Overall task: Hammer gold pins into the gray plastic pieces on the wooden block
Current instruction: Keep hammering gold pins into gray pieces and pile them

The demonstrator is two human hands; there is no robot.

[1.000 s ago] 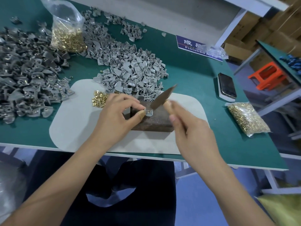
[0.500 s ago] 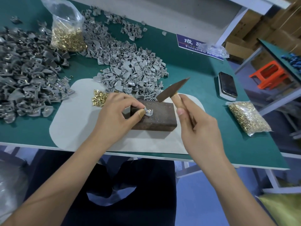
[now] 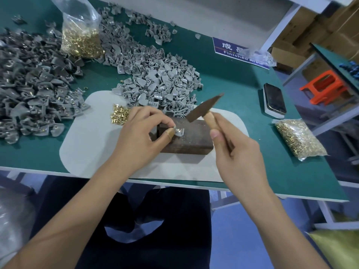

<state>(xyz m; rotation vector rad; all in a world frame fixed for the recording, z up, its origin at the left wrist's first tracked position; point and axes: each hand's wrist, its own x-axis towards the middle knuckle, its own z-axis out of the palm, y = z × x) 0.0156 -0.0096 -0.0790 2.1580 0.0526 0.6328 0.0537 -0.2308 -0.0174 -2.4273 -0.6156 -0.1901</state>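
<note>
A dark wooden block [image 3: 191, 137] lies on a pale mat [image 3: 87, 150] at the table's near edge. On the block's left top sits one gray plastic piece [image 3: 179, 132] with a gold pin in it. My left hand [image 3: 141, 139] pinches that piece between thumb and forefinger; the thumb tip is taped. My right hand [image 3: 239, 154] grips the wooden handle of a small hammer [image 3: 204, 108], whose rusty head hangs just above the block, up and right of the piece. A small heap of loose gold pins [image 3: 118, 115] lies on the mat left of my left hand.
A pile of gray pieces [image 3: 161, 82] lies behind the block, a darker pile [image 3: 33, 88] at far left. Bags of gold pins stand at back left [image 3: 80, 35] and lie at right [image 3: 299, 138]. A phone [image 3: 274, 100] rests at right, near a blue sign [image 3: 236, 50].
The hammer head rose from the piece, swung up and right, and now comes back down toward the block. My left hand kept its pinch on the gray piece.
</note>
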